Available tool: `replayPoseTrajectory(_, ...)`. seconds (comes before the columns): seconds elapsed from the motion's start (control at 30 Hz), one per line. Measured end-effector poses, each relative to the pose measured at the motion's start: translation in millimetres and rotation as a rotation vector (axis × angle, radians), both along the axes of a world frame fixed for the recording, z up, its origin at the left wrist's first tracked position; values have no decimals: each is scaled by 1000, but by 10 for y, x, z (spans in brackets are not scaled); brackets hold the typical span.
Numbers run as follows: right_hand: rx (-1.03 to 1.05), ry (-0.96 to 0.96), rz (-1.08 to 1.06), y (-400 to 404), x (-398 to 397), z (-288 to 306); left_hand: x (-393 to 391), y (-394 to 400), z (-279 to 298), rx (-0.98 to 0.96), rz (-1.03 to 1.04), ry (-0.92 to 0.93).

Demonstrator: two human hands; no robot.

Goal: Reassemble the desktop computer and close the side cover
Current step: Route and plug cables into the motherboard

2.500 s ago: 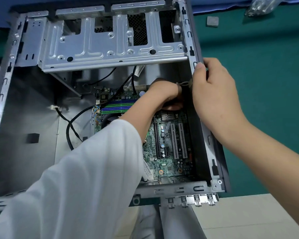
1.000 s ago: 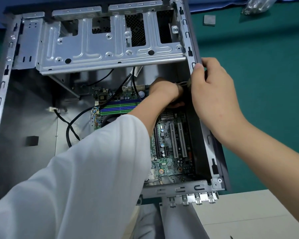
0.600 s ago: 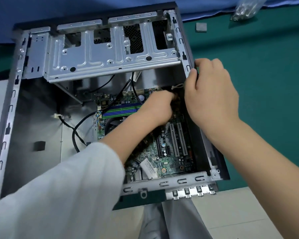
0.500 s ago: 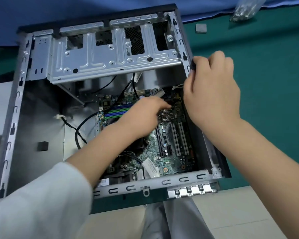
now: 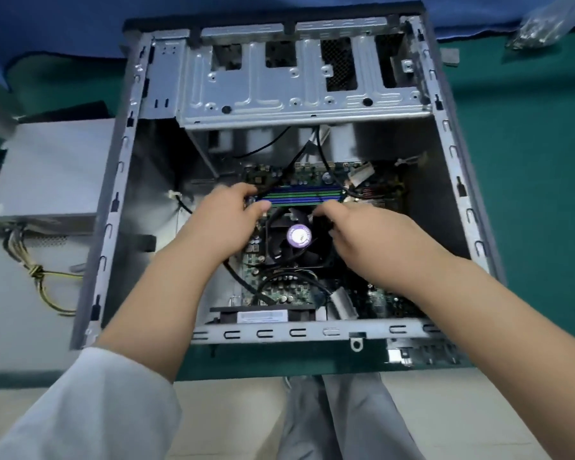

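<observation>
both hands in the open case (image 5: 120, 227), left hand (image 5: 226, 224) & right hand (image 5: 362, 234) flanking the cpu fan (image 5: 297, 237), fingers curled at its top corners, grip unclear, ram slots (image 5: 304, 196) run l-r just beyond.

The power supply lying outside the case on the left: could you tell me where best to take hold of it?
Grip the power supply by its two long side walls, coming from above. It lies flat as a plain box beside the computer case; its yellow cable bundle trails from the near end, so avoid lifting there.
</observation>
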State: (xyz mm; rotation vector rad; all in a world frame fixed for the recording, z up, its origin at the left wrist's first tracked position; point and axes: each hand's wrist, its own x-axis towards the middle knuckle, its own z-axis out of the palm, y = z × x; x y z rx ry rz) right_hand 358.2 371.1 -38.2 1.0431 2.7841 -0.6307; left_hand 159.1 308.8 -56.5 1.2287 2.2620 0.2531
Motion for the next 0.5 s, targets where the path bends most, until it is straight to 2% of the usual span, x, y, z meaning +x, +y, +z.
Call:
replayPoseTrajectory(0.1,-139,55,-63,17,-28,-14,-76,-12,-22,32,141,-119)
replayPoseTrajectory(0.27,-56,34,-71,-21,-53,-26,-77,11,43,197,430,-481)
replayPoseTrajectory(0.37,-36,48,-85,-37,-66,-53,-34,55,239,334,728,-959)
replayPoseTrajectory(0.5,-152,216,-49,-50,-96,-22,-125,46,413,443,1152,-1776)
